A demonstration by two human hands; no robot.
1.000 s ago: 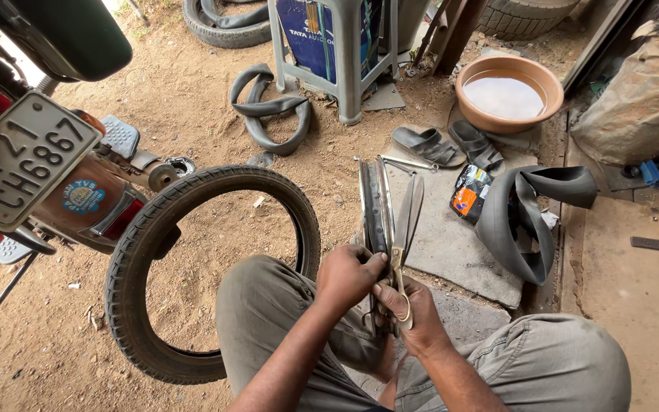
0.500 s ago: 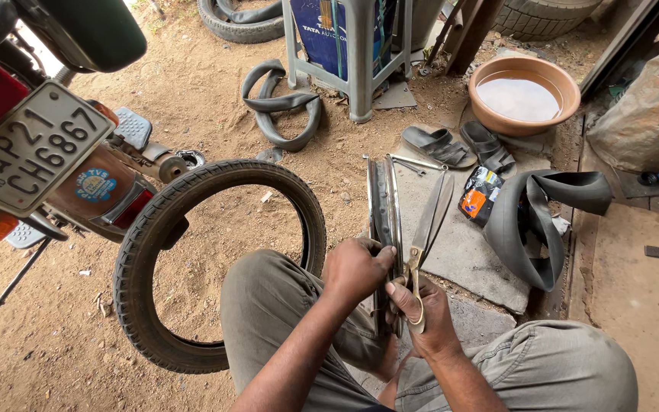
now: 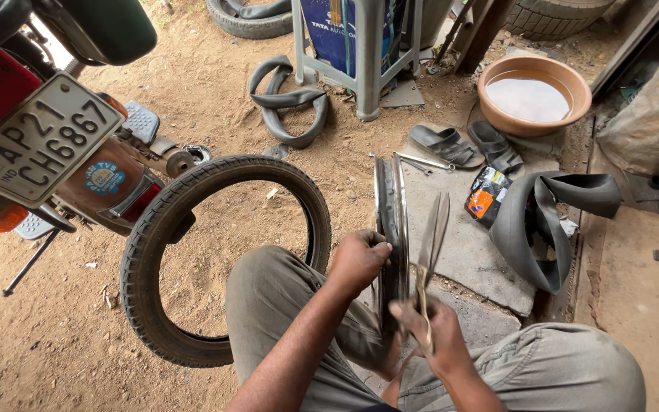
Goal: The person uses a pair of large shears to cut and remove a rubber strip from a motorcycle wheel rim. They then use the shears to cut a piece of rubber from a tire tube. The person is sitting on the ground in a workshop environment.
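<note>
left hand gripped the upright shiny metal wheel rim; right hand, at five o'clock, pinched a thin rubber strip.

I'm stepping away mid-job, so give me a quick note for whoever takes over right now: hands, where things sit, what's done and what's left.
Left hand grips the top edge of the bare metal wheel rim, which stands upright on edge between the knees.
Right hand holds a pair of scissors, blades pointing up beside the rim.
The tyre is already off the rim and stands on the dirt to the left.
A black inner tube lies loose on the stone slab to the right; a water basin sits beyond it.
Left: tube and tyre are not yet back on the rim.
</note>
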